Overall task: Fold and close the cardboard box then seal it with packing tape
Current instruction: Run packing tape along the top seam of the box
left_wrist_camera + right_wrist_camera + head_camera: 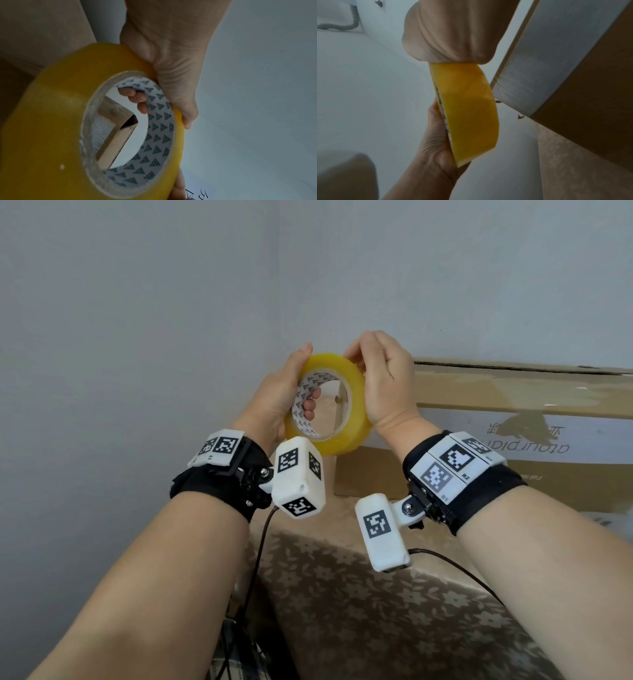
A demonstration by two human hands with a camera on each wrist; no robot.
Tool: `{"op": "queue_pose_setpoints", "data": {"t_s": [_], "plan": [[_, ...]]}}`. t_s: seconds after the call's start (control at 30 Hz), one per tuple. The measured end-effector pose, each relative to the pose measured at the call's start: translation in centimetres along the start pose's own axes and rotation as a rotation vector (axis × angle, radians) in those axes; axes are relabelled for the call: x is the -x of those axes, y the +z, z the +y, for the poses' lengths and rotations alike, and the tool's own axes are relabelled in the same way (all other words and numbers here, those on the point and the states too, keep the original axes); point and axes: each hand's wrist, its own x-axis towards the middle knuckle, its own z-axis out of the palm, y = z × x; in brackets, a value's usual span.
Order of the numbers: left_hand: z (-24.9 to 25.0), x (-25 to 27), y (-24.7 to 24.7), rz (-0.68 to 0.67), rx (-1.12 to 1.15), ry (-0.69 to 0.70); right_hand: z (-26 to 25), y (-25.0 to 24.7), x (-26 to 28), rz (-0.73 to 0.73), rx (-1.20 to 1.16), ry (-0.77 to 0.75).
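Note:
A yellow roll of packing tape (356, 402) (51, 121) (467, 112) is held up in the air in front of me, left of the cardboard box (507, 433) (590, 108). My left hand (277, 395) (435, 146) grips the roll from the left, fingers curled through its patterned core (137, 100) and thumb on the outer rim. My right hand (383, 378) (453, 35) curls over the roll's top right edge, fingertips pressed on the tape surface. The box lies on the table with its brown side and a white printed band facing me; one flap edge shows through the roll's hole (118, 135).
A table with a beige flowered cloth (394, 611) lies below my forearms. A plain grey wall (137, 302) stands behind and to the left. Cables from the wrist cameras (260, 546) hang between my arms.

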Motion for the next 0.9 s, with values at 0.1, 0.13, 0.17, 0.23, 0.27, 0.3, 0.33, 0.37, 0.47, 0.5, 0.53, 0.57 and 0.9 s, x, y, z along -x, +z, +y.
{"op": "queue_pose_setpoints", "data": {"t_s": [0.1,0.13,0.17,0.23,0.27,0.3,0.33,0.37,0.47,0.5,0.53,0.57,0.9], "plan": [[0.0,0.0,0.0,0.004,-0.001,0.012,0.0,0.2,0.1,0.064,0.007,-0.038],[0.0,0.0,0.0,0.0,0.004,0.017,-0.1,0.3,0.1,0.08,0.014,-0.051],[0.1,0.0,-0.1,-0.004,0.011,0.024,-0.2,0.3,0.0,0.093,0.018,-0.062],[0.1,0.0,-0.1,-0.009,0.019,0.036,-0.5,0.3,-0.3,0.095,0.022,-0.076],[0.2,0.1,-0.1,-0.011,0.015,0.04,-0.7,0.3,-0.5,0.082,0.028,-0.079],[0.1,0.1,-0.1,-0.011,0.004,0.044,-0.7,0.3,-0.5,0.065,0.04,-0.081],[0.1,0.1,-0.1,-0.006,-0.01,0.049,-0.8,0.3,-0.5,0.049,0.056,-0.081],[0.1,0.1,-0.1,0.002,-0.026,0.051,-0.7,0.3,-0.3,0.035,0.07,-0.077],[-0.1,0.2,-0.1,0.005,-0.043,0.038,-0.4,0.2,0.3,0.043,0.064,-0.048],[-0.1,0.1,-0.1,0.004,-0.043,0.036,-0.3,0.1,0.4,0.054,0.048,-0.035],[-0.2,0.1,-0.1,0.006,-0.049,0.038,-0.3,0.0,0.4,0.057,0.029,-0.019],[-0.3,0.0,-0.1,0.007,-0.059,0.04,-0.3,-0.1,0.5,0.051,0.008,-0.005],[-0.1,0.2,-0.1,0.021,-0.058,0.024,-0.8,0.2,0.6,0.067,0.022,-0.045]]}}
